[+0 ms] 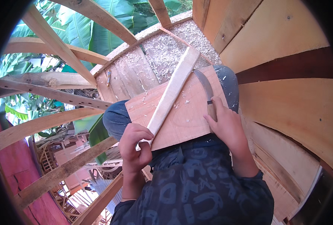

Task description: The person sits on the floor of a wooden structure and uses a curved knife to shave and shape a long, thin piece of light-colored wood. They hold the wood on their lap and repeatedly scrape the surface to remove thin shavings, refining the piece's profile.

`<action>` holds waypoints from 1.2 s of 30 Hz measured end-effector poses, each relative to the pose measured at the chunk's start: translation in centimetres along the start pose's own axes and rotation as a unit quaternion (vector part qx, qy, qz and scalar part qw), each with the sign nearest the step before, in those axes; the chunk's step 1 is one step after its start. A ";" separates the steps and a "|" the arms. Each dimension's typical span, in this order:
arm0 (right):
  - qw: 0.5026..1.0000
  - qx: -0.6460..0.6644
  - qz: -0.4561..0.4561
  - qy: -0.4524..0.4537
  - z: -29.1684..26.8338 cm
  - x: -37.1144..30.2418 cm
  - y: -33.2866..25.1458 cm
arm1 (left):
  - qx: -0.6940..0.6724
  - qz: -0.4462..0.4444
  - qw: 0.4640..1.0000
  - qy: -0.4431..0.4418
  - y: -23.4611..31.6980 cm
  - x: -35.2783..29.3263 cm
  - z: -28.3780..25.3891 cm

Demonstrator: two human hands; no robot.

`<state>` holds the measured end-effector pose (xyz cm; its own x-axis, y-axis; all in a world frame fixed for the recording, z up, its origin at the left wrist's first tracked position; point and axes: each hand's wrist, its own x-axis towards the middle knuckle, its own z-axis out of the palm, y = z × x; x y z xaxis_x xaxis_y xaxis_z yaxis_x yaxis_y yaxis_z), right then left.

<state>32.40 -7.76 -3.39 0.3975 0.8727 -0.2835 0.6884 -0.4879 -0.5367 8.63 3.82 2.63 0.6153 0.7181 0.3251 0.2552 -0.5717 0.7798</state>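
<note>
A flat wooden board (190,107) lies across my lap, with a few shavings on it. Slanting over it is a long pale strip of wood (174,86), its far end past the board's edge. My left hand (134,144) grips the strip's near end between thumb and fingers. On the board's right side my right hand (226,123) is closed round the wooden handle of a curved knife (204,84). The blade points away from me, its tip near the strip's far part; whether it touches the strip I cannot tell.
Pale shavings (166,52) cover the plank floor ahead. A small slim tube-like object (108,78) lies at the floor's left. Wooden slats (57,48) form an open railing on the left, with banana leaves (106,33) beyond. A plank wall (286,101) stands close on the right.
</note>
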 end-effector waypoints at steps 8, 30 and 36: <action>0.996 0.069 -0.054 0.028 -2.6 -1.3 -1.4 | -0.070 0.094 0.991 -0.067 -0.9 0.0 1.6; 0.978 0.170 0.102 0.063 -1.9 -3.2 4.6 | 0.205 -0.167 0.962 -0.059 -5.4 0.5 2.6; 0.945 0.289 0.105 0.112 -2.6 -3.6 4.1 | 0.173 -0.196 0.964 -0.057 -6.3 0.1 2.9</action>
<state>35.35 -12.92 -2.47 0.6518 0.7004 -0.2908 0.1590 -0.5011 -0.8506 9.29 6.38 -3.83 0.4939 0.8689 -0.0340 0.7058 -0.3777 0.5993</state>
